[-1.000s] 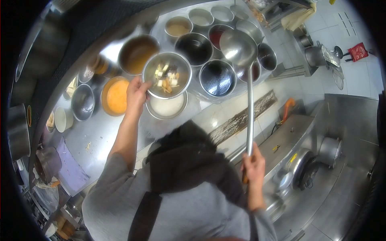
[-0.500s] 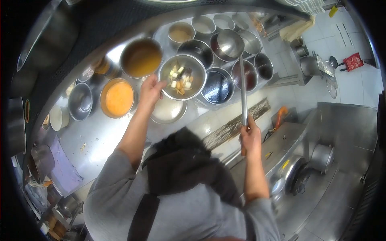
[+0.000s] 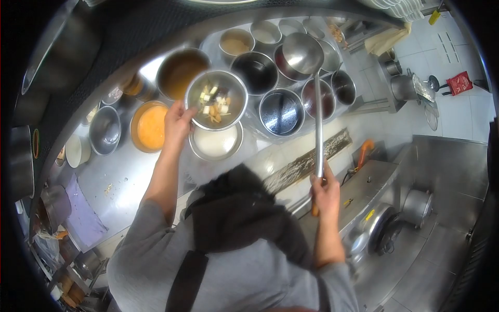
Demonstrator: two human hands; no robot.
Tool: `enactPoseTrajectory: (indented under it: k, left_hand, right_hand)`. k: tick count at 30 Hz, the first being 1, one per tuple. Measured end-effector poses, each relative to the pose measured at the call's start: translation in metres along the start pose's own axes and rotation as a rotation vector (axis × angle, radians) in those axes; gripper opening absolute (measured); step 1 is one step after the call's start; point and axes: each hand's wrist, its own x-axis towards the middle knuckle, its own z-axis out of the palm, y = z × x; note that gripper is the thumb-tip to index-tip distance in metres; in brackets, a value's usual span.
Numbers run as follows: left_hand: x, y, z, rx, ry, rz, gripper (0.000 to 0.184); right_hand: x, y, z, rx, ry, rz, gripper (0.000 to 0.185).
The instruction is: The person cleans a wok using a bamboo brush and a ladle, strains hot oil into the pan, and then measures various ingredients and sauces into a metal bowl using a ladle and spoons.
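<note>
In my left hand (image 3: 178, 122) is the rim of a metal bowl (image 3: 234, 89) that holds chopped pale, yellowish and dark pieces. The bowl hangs above the pots, overlapping the edge of a pot of brown liquid (image 3: 176, 70). Just below it sits a pan of whitish contents (image 3: 217, 143). My right hand (image 3: 326, 190) is wrapped round the handle of a long ladle (image 3: 302, 53). The ladle's round head is over the containers at the back right, partly hiding a pot of dark red liquid (image 3: 282, 65).
A pot of orange liquid (image 3: 149, 127) and a bare metal bowl (image 3: 105, 131) stand on the left. Several pots of dark sauce, such as one black one (image 3: 281, 112), crowd the middle. At lower right is a steel counter with a lidded pot (image 3: 417, 208). A purple cloth (image 3: 86, 213) lies at left.
My left hand has moved left with the bowl, uncovering more of the whitish pan. The ladle has shifted slightly right and up, still in my right hand.
</note>
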Motion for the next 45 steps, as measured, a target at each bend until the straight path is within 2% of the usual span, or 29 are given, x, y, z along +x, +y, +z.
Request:
enactPoseTrajectory:
  k: [10, 19, 24, 30, 45]
  left_hand:
    - [-0.003, -0.008, -0.012, 0.012, 0.041, -0.009, 0.008]
    - [-0.011, -0.01, -0.013, -0.013, 0.068, -0.003, 0.01]
    - [-0.012, -0.01, -0.015, 0.002, 0.074, -0.011, 0.01]
    - [-0.011, -0.01, -0.014, 0.016, 0.058, -0.009, 0.011]
    - [-0.007, -0.011, -0.003, -0.018, -0.003, -0.025, 0.009]
  right_hand:
    - [-0.006, 0.01, 0.019, -0.231, -0.166, -0.175, 0.052]
    - [-0.004, 0.004, 0.022, -0.139, -0.222, -0.107, 0.052]
    - [-0.005, 0.006, 0.022, 0.027, -0.266, 0.013, 0.054]
    - [-0.011, 0.007, 0.017, 0.182, -0.255, 0.024, 0.054]
    - [-0.032, 0.004, 0.009, 0.287, -0.266, 0.072, 0.054]
